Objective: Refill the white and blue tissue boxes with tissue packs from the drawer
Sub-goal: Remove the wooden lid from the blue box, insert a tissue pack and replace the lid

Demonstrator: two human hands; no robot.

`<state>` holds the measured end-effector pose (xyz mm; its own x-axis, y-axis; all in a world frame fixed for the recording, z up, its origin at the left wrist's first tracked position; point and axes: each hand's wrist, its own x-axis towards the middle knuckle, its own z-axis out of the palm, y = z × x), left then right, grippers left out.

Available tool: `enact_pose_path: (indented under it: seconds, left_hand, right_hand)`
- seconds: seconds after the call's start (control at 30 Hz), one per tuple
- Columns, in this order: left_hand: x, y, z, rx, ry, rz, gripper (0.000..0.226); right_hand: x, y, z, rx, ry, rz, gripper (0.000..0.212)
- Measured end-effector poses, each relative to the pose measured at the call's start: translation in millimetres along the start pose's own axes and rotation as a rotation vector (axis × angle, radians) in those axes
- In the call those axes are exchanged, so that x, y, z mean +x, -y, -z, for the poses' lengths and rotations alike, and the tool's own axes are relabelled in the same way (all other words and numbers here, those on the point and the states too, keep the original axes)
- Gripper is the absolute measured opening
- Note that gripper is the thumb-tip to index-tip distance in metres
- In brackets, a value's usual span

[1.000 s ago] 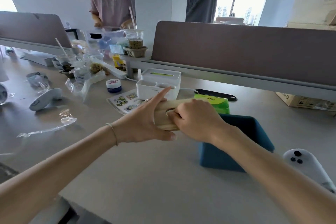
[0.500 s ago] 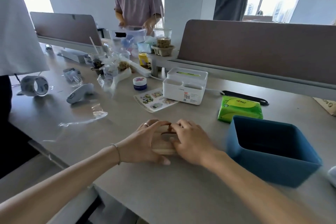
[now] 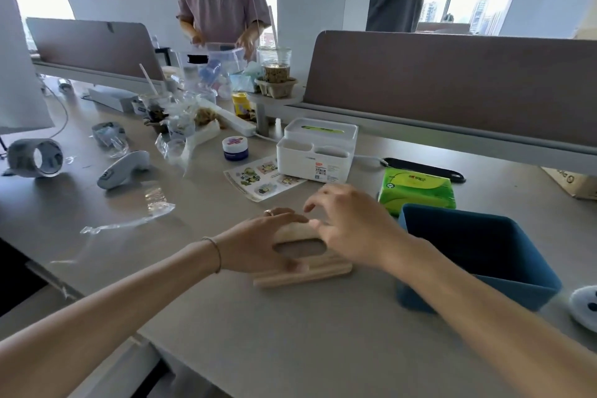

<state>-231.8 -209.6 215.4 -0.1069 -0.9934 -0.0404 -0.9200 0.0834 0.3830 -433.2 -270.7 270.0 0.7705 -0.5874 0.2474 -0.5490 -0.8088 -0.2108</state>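
On the desk (image 3: pixel 161 268), my left hand (image 3: pixel 258 245) lies flat on the wooden lid (image 3: pixel 303 268); right hand (image 3: pixel 352 229) hovers, fingers loose, beside the blue box (image 3: pixel 478 281).

the blue tissue box (image 3: pixel 478 255) stands open on the tabletop (image 3: pixel 290 333), with no lid on it. its wooden lid (image 3: pixel 303 265) lies flat just left of the blue box and has an oval hole in the middle. a green tissue pack (image 3: pixel 416 191) lies just behind the blue box. the white tissue box (image 3: pixel 318 150) stands further back and to the left of it, with its lid on.
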Motion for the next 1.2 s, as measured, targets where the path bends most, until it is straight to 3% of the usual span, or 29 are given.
enact_pose_path:
  seconds: [0.17, 0.3, 0.47, 0.6, 0.7, 0.83, 1.03, 1.2]
  left_hand:
    - [60.4, -40.2, 18.1, -0.069, -0.118, -0.082, 0.073]
    - [109.7, -73.7, 19.7, -0.112, -0.142, -0.121, 0.069]
    - [164.8, -102.8, 13.3, -0.031, -0.092, -0.130, 0.086]
    - [203.9, -110.9, 4.8, 0.087, 0.033, -0.127, 0.111]
    - [222.5, -115.7, 0.5, 0.096, 0.099, -0.141, 0.115]
    - [235.9, -115.1, -4.5, 0.103, 0.072, -0.146, 0.106]
    - [237.3, -111.7, -3.2, 0.075, -0.015, -0.173, 0.102]
    - [226.1, -126.0, 24.0, 0.071, -0.091, -0.197, 0.100]
  right_hand:
    - [0.1, -60.9, 63.6, -0.064, -0.082, -0.175, 0.020]
    - [-3.6, -130.7, 84.2, -0.110, 0.016, -0.394, 0.022]
    - [-7.6, -193.6, 80.0, -0.123, 0.162, -0.540, 0.077]
    - [-2.6, -217.2, 71.7, -0.133, 0.337, -0.497, 0.110]
    - [5.1, -227.2, 67.9, -0.103, 0.383, -0.461, 0.108]
    - [10.5, -236.6, 59.1, -0.035, 0.389, -0.446, 0.098]
    - [9.4, -240.8, 56.2, 0.013, 0.284, -0.413, 0.085]
    - [0.4, -228.9, 93.0, -0.003, 0.173, -0.385, 0.073]
